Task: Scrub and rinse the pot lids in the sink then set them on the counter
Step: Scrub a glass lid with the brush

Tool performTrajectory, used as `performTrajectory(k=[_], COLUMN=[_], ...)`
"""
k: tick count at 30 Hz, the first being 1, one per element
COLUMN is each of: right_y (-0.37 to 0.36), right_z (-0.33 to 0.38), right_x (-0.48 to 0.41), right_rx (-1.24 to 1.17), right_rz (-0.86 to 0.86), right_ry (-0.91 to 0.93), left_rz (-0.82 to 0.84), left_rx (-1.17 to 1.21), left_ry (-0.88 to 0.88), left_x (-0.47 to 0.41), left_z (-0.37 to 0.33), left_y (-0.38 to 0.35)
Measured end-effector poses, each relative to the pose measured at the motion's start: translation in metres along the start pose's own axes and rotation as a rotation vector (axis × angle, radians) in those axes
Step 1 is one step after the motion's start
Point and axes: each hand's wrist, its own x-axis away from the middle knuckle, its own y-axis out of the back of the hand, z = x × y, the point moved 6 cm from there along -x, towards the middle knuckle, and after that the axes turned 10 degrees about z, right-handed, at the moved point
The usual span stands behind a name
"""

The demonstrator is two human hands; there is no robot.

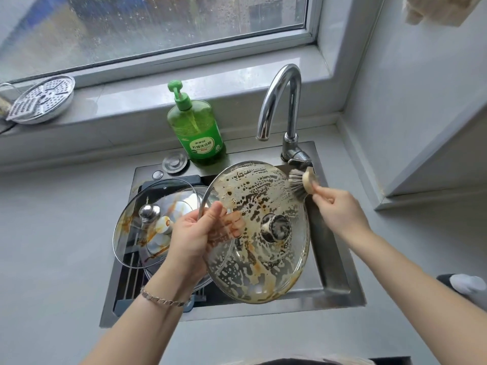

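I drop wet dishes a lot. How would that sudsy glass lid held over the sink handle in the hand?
Probably slippery: foam coats the glass lid, and the left hand holds it by the rim alone. Likely stiff but breakable, being glass. Its wide disc and metal knob suggest heft.

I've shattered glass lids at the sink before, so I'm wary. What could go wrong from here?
The left hand holds the soapy lid by one edge; the foam may make it slip and drop onto the second lid in the sink. The brush in the right hand works at the far rim, so a hard push might twist the lid out of that grip.
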Motion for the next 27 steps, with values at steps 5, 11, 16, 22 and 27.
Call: performTrajectory(k=[5, 11, 16, 22, 27], right_y=[-0.023, -0.029, -0.029, -0.057, -0.020], right_z=[0.004, -0.004, -0.026, -0.030, -0.065], right_x=[0.026, 0.025, 0.014, 0.034, 0.004], right_rx=[0.034, 0.035, -0.035, 0.087, -0.292], right_rz=[0.092, 0.066, 0.026, 0.185, 0.116], right_ry=[0.134, 0.111, -0.018, 0.006, -0.330], left_rz=[-0.084, -0.113, -0.123, -0.087, 0.147], left_rx=[0.081, 0.117, 0.132, -0.078, -0.511], left_ry=[-0.013, -0.068, -0.079, -0.132, -0.180], left_x=[-0.006, -0.012, -0.015, -0.011, -0.010], left_z=[-0.002, -0.008, -0.010, -0.020, -0.026], left_y=[0.009, 0.015, 0.024, 0.013, -0.022])
